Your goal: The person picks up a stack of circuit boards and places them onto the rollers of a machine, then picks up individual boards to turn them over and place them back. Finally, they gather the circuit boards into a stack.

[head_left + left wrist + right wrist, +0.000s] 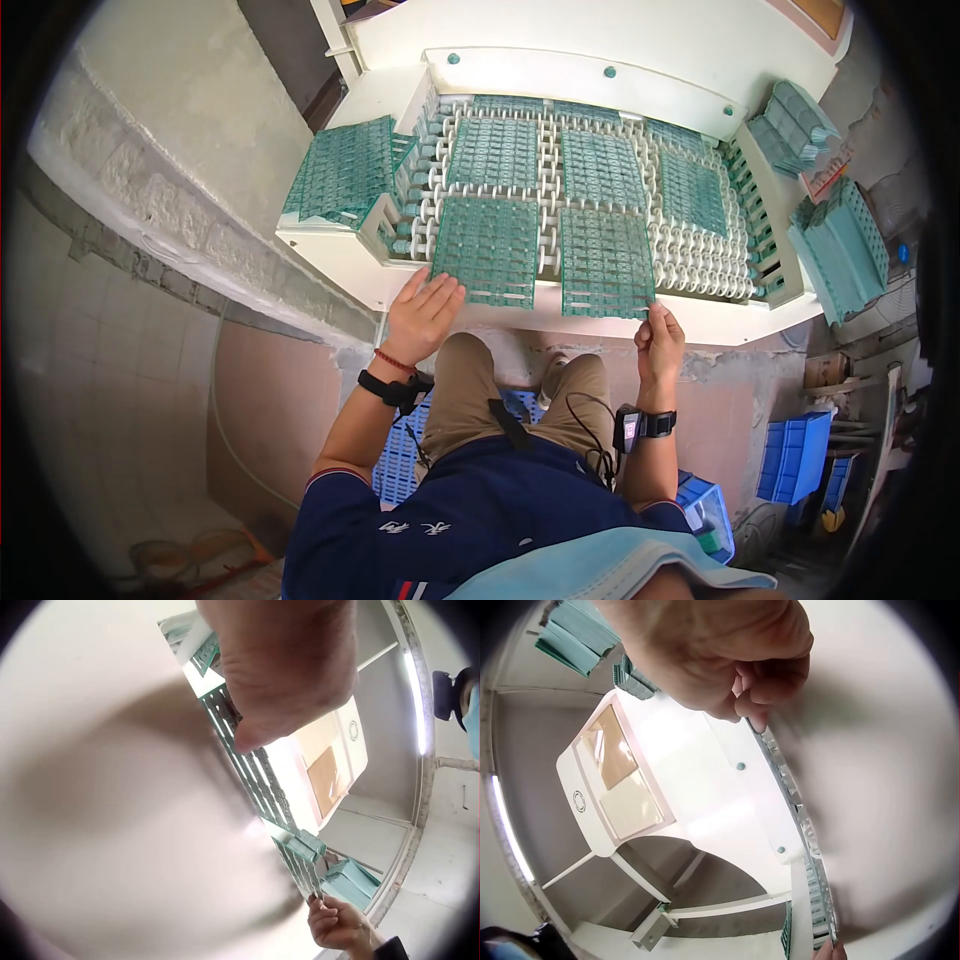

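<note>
Two green perforated panels lie side by side at the front of a white roller bed: the left panel [485, 250] and the right panel [607, 262]. My left hand [426, 316] rests with extended fingers on the left panel's front left corner; in the left wrist view that hand [285, 667] is over the panel edge [259, 780]. My right hand [661, 345] pinches the right panel's front right corner between thumb and curled fingers. The right wrist view shows the right hand [727, 660] close up, gripping the thin panel edge [787, 787].
More green panels [603, 168] lie on the rollers [700, 262] behind. A stack of panels [345, 172] sits on the machine's left side, and other green stacks [840, 250] stand at the right. Blue bins [793, 457] are on the lower right.
</note>
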Motion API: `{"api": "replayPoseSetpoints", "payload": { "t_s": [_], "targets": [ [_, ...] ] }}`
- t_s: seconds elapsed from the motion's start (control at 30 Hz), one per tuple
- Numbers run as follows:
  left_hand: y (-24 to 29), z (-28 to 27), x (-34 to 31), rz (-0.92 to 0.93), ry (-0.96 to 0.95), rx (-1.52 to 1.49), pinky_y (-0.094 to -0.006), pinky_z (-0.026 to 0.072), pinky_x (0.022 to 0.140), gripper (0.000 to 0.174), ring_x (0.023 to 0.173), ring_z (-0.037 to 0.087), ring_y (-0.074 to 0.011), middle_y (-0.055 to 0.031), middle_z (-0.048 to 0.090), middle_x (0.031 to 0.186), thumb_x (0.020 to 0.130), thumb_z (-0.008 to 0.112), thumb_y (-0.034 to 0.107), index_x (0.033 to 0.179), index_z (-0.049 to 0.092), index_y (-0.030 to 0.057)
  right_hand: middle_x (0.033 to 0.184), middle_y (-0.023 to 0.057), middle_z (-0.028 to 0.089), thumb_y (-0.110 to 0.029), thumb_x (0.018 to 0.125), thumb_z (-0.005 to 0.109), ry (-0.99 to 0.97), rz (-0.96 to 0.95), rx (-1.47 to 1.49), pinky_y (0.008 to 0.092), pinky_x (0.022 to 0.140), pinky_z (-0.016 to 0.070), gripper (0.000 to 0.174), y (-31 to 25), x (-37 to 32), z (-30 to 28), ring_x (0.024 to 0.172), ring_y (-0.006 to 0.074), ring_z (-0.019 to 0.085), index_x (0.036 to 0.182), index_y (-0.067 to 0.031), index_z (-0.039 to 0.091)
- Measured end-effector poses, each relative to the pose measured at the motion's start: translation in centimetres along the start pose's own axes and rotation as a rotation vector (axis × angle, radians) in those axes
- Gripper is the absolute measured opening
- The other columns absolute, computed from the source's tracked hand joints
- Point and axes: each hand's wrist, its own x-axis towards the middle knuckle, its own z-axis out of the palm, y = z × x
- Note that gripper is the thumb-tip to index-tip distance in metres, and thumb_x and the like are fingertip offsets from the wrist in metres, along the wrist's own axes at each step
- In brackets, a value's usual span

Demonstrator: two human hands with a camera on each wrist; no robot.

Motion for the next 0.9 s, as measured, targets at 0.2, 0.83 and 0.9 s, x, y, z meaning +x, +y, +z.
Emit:
{"api": "replayPoseSetpoints", "payload": {
  "t_s": [0.2,0.83,0.9],
  "targets": [
    [-0.2,-0.8,0.9,-0.084,-0.099,-0.060,-0.0420,0.0395,0.090,0.029,0.099,0.055,-0.0243,-0.0102,0.059,0.102,0.066,0.068,0.013,0.092,0.060,0.0050,0.060,-0.0006,0.051,-0.021,0.085,0.057,-0.001,-0.027,-0.021,0.0178,0.040,0.0321,0.019,-0.1,0.2,0.2,0.045,0.0059,0.043,0.084,-0.0020,0.057],
    [-7.9,-4.3,5.3,-0.376,0.068,0.418,-0.0492,0.0260,0.098,0.025,0.097,0.053,-0.0255,-0.0109,0.062,0.088,0.066,0.064,0.014,0.088,0.062,0.0021,0.064,-0.0002,0.053,-0.020,0.086,0.055,0.002,-0.050,-0.019,0.0158,0.040,0.0301,0.014,-0.7,-0.7,-2.5,0.047,0.0040,0.042,0.084,-0.0060,0.058],
    [-7.1,-4.7,5.6,-0.305,0.107,0.433,-0.0475,0.0271,0.098,0.018,0.092,0.055,-0.0226,-0.0074,0.062,0.083,0.068,0.062,0.011,0.085,0.062,0.0035,0.062,0.0002,0.053,-0.020,0.086,0.055,-0.003,-0.061,-0.061,0.0161,0.039,0.0300,0.015,-1.1,-1.1,-1.9,0.045,0.0040,0.041,0.083,-0.0050,0.058]
  ]
}}
